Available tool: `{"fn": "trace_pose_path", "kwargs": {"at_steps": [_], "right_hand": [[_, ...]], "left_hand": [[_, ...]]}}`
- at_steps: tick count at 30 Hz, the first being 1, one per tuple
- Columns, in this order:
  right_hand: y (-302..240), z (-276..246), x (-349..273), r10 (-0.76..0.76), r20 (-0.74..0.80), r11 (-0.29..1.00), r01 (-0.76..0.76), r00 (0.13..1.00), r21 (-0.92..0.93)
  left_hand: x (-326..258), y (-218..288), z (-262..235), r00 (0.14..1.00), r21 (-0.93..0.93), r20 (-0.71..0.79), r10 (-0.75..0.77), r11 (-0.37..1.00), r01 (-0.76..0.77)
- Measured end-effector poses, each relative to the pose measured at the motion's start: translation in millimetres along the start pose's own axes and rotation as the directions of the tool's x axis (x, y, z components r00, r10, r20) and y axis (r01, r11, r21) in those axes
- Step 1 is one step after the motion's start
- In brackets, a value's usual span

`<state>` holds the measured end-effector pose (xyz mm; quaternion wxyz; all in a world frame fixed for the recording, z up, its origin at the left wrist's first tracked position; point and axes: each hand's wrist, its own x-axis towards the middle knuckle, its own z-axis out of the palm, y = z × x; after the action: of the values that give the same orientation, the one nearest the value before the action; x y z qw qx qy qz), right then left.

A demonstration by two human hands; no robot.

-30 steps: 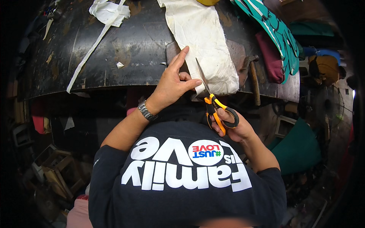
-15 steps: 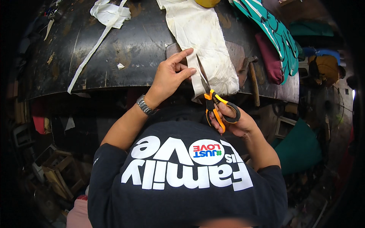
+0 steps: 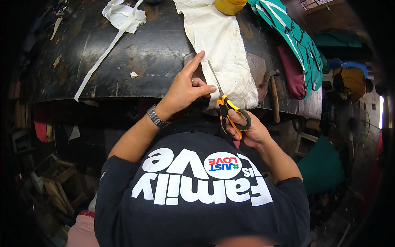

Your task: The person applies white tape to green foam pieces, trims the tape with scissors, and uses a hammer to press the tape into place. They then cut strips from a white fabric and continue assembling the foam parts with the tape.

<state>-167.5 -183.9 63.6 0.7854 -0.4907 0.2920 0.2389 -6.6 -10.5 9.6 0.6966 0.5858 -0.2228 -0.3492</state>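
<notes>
A long strip of white cloth [image 3: 230, 61] lies across the table and hangs a little over its near edge. My left hand [image 3: 183, 90] is at the strip's left edge, thumb and bent fingers pinching it while the index finger stretches up along it. In my right hand [image 3: 253, 129] is a pair of scissors [image 3: 225, 105] with black, yellow and orange handles. Their blades point away from me over the cloth, just right of my left thumb, and look nearly closed together. Part of the cloth edge is hidden behind my left fingers.
The dark table [image 3: 152, 53] carries a white cloth scrap with a long thin strip [image 3: 101, 59] at left. A yellow container [image 3: 230, 5] sits on the far end of the cloth. At right are a hammer [image 3: 274, 96], green patterned fabric [image 3: 296, 45] and maroon fabric [image 3: 293, 72].
The scissors' handles have drawn together and the blades have closed, shifting slightly left. My left hand keeps its hold on the cloth edge. The view has tilted slightly, showing more of the yellow container.
</notes>
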Motion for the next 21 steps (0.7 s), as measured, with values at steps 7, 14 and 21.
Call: {"fn": "trace_pose_path", "kwargs": {"at_steps": [7,14,21], "right_hand": [[-14,-1,2,0.006,0.012,1.000,-0.007,1.000,0.026],[-35,3,26,0.018,0.063,0.998,-0.022,0.998,0.060],[-31,6,21,0.029,-0.019,0.999,-0.029,0.999,-0.030]], "left_hand": [[48,8,-28,0.996,0.102,-0.056,0.068,0.993,-0.062],[42,10,-28,1.000,0.050,0.000,0.014,0.999,-0.014],[41,10,-35,1.000,0.090,-0.005,-0.026,0.996,0.027]]}}
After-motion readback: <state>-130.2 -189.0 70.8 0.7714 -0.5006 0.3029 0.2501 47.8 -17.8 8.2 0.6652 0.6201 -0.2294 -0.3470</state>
